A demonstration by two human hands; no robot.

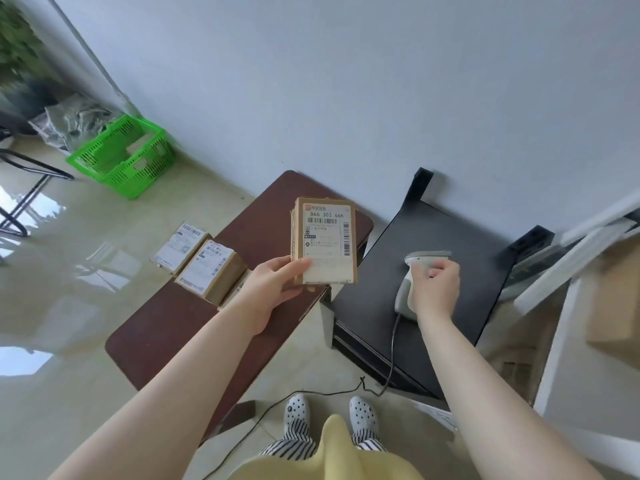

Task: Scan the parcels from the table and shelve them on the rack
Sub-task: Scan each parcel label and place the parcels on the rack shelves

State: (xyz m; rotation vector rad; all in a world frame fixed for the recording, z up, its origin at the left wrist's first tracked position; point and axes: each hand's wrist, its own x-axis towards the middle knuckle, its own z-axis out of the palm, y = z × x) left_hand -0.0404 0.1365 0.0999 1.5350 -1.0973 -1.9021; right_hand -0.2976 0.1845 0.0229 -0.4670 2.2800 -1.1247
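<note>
Above brown table (166, 327), left fingers (298, 266) pinch parcel (327, 242); right fingers (438, 270) grip scanner (407, 282).

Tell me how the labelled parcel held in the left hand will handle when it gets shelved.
The parcel looks like a stiff cardboard box, so it should keep its shape. The left hand holds it up by one corner, so it is probably light. Flat faces suggest no rolling.

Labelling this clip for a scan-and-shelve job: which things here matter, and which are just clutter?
In use: held parcel in left hand; scanner in right hand; parcels on table; white rack.
Lying about: green basket; black stand; plant.
</note>
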